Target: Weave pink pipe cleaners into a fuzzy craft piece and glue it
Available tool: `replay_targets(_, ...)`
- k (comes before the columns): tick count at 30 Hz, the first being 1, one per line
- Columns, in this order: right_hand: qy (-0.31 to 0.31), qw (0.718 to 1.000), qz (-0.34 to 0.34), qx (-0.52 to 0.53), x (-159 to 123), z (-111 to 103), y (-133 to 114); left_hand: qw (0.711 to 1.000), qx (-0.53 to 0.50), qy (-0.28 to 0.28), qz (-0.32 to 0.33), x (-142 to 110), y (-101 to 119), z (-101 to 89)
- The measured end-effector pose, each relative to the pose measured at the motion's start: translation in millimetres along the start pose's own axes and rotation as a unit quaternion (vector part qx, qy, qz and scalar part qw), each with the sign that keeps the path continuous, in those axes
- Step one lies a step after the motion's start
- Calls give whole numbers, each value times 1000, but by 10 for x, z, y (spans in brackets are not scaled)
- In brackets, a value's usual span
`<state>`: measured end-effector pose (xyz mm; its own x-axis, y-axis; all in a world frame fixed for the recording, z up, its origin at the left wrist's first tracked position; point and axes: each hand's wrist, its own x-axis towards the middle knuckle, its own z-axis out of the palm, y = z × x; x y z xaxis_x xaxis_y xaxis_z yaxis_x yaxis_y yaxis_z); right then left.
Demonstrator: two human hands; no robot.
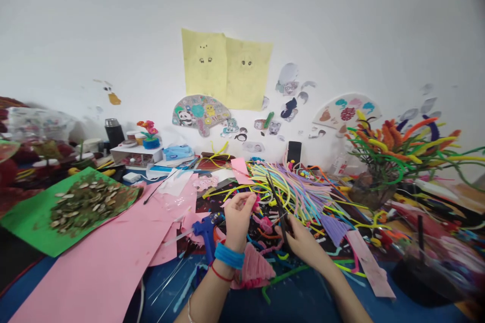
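Observation:
My left hand [239,212], with a blue band on its wrist, is raised over the cluttered table, its fingertips pinched on a small bright pink fuzzy piece [257,203]. To its right, my right hand [302,243] grips a pair of black scissors [281,210], the blades pointing up and away from me. The blades stand a little to the right of the pink piece, apart from it. Beneath my left wrist lies a pink shape wound from pipe cleaner [254,265]. A blue glue gun [205,234] rests just left of that wrist.
Behind my hands spreads a bundle of pastel pipe cleaners [303,186]. Pink paper [102,262] and a green sheet [26,217] bearing small flat pieces lie left. At right stand a vase of pipe-cleaner stems [373,189] and a dark round container [426,280]. A purple wound piece [335,229] lies nearer.

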<state>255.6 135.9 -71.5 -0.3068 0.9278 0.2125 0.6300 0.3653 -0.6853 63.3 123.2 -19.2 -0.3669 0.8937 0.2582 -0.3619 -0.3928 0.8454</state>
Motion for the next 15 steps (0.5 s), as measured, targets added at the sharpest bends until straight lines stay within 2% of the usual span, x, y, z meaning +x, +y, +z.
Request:
replay_targets(4,67,996,50,-16,54,-156,114,999,22,-29,6,4,-35,2)
replay_targets(7,108,993,52,-1,-50,-304,39,996,60,-67,23,-34,15,30)
replay_targets(10,129,991,20,40,-336,-400,-205,982,110,-149,41,-210,190,100)
replay_targets(11,143,985,5,95,-468,-402,-300,974,126,-185,41,-309,267,121)
replay_targets(14,113,963,5,247,-904,-292,-535,947,163,-276,20,-691,468,109)
replay_targets(15,139,951,4,275,-1042,-216,-587,940,179,-291,10,-824,503,67)
